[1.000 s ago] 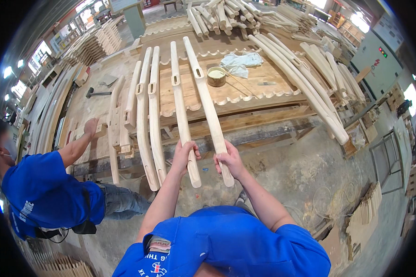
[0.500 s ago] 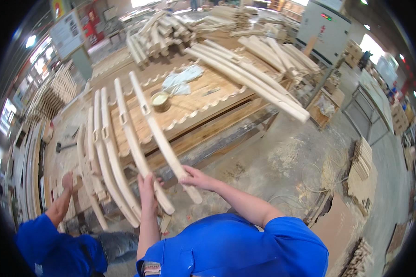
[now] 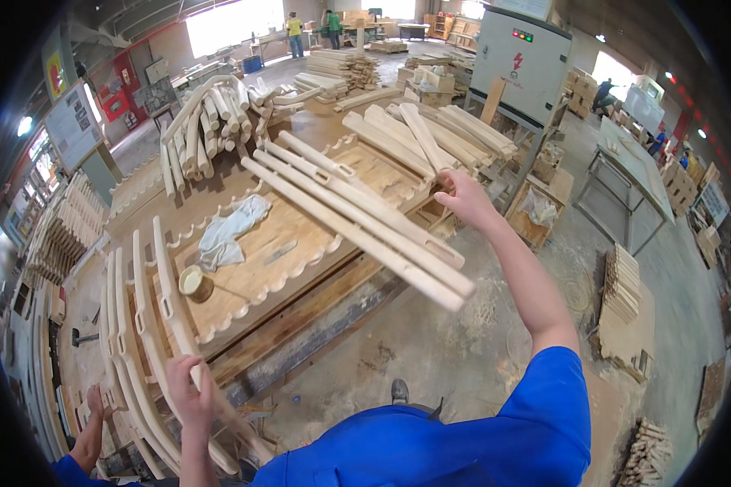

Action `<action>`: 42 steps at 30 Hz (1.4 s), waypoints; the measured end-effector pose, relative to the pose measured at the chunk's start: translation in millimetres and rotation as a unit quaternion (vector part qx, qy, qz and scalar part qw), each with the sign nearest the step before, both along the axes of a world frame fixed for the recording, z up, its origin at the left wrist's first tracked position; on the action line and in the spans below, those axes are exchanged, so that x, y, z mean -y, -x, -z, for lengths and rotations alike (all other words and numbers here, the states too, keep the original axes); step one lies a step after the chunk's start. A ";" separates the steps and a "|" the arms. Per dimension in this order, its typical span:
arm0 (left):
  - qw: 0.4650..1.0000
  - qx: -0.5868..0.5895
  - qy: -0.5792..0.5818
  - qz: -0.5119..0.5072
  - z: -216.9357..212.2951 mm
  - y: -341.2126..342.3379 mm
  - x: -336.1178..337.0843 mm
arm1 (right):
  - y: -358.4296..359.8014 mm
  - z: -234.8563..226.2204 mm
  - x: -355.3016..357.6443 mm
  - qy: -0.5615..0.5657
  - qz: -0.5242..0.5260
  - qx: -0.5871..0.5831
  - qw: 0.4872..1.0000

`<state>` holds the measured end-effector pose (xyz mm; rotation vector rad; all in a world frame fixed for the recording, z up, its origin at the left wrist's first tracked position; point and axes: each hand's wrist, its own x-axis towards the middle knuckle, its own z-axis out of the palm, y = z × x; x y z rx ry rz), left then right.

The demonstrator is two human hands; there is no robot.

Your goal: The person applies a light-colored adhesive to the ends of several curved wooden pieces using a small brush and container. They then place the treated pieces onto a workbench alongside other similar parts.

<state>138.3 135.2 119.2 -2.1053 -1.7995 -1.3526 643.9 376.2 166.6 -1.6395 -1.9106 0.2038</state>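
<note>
My left hand (image 3: 191, 394) is curled around the nearest of several long, pale wooden rails (image 3: 164, 280) at the left; each has a slot cut in it. My right hand (image 3: 467, 199) is stretched out to the right, its thumb apart from the fingers. Its fingertips are at the near end of a flat wooden board (image 3: 421, 134), which lies across other boards (image 3: 382, 140). Between my hands, a group of slotted rails (image 3: 357, 223) lies slanting over the table edge, with their near ends overhanging.
On the wooden worktable (image 3: 256, 280) with scalloped strips are a light blue cloth (image 3: 231, 231) and a small pot (image 3: 195, 284). A co-worker's hand (image 3: 96, 403) rests at the lower left, near a hammer (image 3: 83, 337). A grey electrical cabinet (image 3: 520, 65) stands behind the boards.
My right hand has let go of its slotted rail and moved up and right to the boards. That rail now lies with the left group, under my left hand. The view has swung right.
</note>
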 end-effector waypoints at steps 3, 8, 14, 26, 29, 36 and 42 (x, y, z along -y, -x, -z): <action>0.996 -0.033 0.057 0.054 -6.2 -64.2 -46.1 | -17.0 25.7 -70.5 0.005 0.081 0.161 0.984; 0.978 -0.093 0.056 0.178 -26.2 -165.2 -104.4 | -33.3 31.5 -170.9 0.221 0.114 0.193 0.949; 0.964 -0.130 0.046 0.227 -39.7 -217.3 -148.7 | -76.0 45.1 -219.2 0.118 0.037 -0.039 0.992; 0.897 -0.399 -0.190 -0.013 -80.4 -198.2 -276.6 | -96.8 -31.2 -88.0 0.309 -0.404 -0.321 0.799; 0.879 -0.403 -0.255 -0.016 -70.6 -176.0 -286.6 | -79.1 -33.5 -87.9 0.495 -0.512 -0.347 0.610; 0.920 -0.368 -0.061 -0.116 -89.5 -111.0 -234.9 | -75.3 30.2 -207.9 -0.040 -0.160 0.020 0.986; 0.894 -0.192 0.187 -0.360 -91.6 -1.9 -123.1 | 0.6 70.7 -235.3 0.062 0.050 0.396 0.915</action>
